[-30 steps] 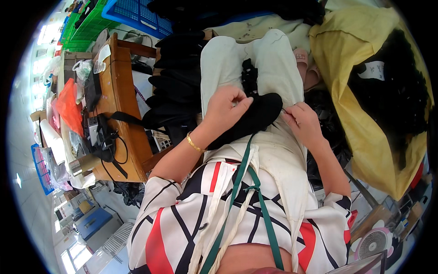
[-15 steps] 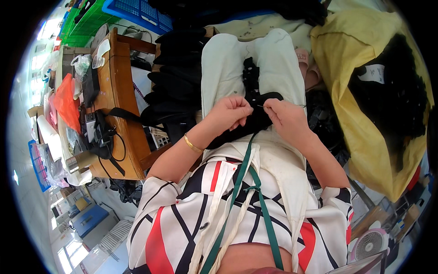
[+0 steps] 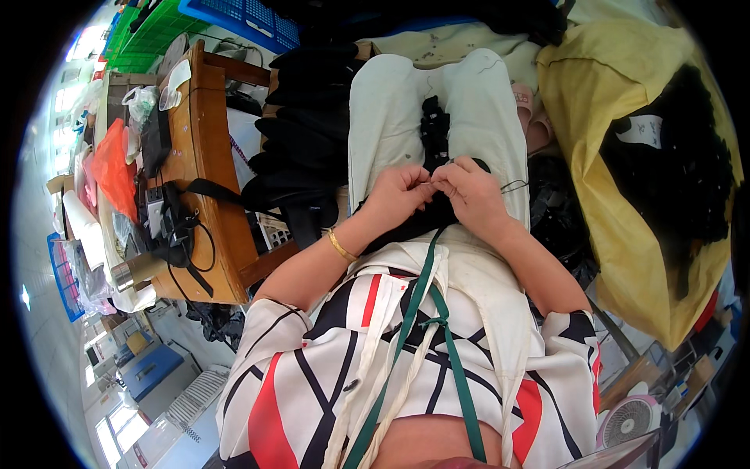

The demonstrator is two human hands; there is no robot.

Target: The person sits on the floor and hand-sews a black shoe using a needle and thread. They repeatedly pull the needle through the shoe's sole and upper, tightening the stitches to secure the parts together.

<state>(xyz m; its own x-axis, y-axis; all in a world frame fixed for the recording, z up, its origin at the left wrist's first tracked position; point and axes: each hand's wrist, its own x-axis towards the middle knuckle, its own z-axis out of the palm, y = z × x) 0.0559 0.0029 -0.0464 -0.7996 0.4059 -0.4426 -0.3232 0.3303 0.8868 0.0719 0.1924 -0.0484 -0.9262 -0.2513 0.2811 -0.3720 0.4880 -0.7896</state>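
Over my lap, my two hands meet at the fingertips. My left hand (image 3: 395,197) is closed in a pinch; whatever lies in it is too small to make out. The thumb and forefinger of my right hand (image 3: 476,195) pinch a thin needle, mostly hidden by the fingers. A loop of dark thread (image 3: 513,186) sticks out beside the right hand. Beneath both hands lies a black fabric piece (image 3: 410,228), partly covered by them. A bumpy black strip (image 3: 434,129) runs from it between my knees, over the off-white apron (image 3: 383,109).
At the left stands a wooden table (image 3: 207,156) with cables and bags on it. Stacked black pieces (image 3: 301,133) sit between it and my leg. To the right is a yellow sack (image 3: 578,94) holding black items. A pink fan (image 3: 629,418) stands at the lower right.
My right hand has moved left and my fingertips have come together. The needle that showed between them is now mostly hidden. The dark thread loop shows more clearly at the right.
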